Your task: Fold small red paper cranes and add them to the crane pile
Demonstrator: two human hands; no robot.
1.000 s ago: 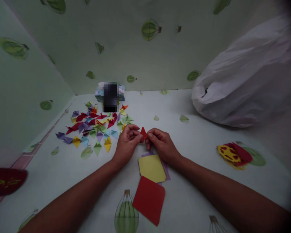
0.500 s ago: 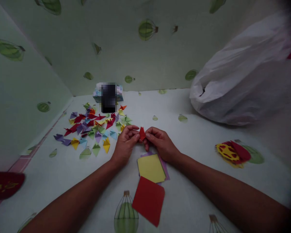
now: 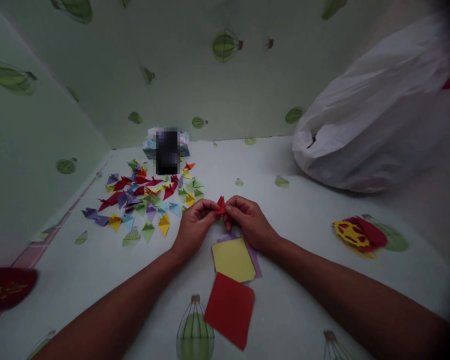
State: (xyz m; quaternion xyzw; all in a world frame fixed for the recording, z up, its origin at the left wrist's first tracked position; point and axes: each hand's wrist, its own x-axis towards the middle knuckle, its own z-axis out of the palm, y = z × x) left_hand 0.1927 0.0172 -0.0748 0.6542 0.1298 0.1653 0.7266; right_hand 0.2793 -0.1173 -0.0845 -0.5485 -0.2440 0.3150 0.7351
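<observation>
A small red folded paper crane points upward between my two hands, its base pinched from both sides. My left hand has its thumb and fingers closed on the left side of the paper. On the other side, my right hand pinches it with thumb and fingertips, the lower fingers curled beneath. Just below the hands lies a stack of square paper, yellow on top with purple sheets peeking out under it. Nearer to me rests a red paper square, turned at an angle.
Many coloured folded cranes spread over the left side, before a tissue box and a blurred dark object. A white plastic bag bulges at right. Yellow and red cut-outs lie right; a dark red item left.
My left hand's fingers have curled in and closed on the red crane; before, they were more extended. The crane's points have tilted slightly and spread apart.
</observation>
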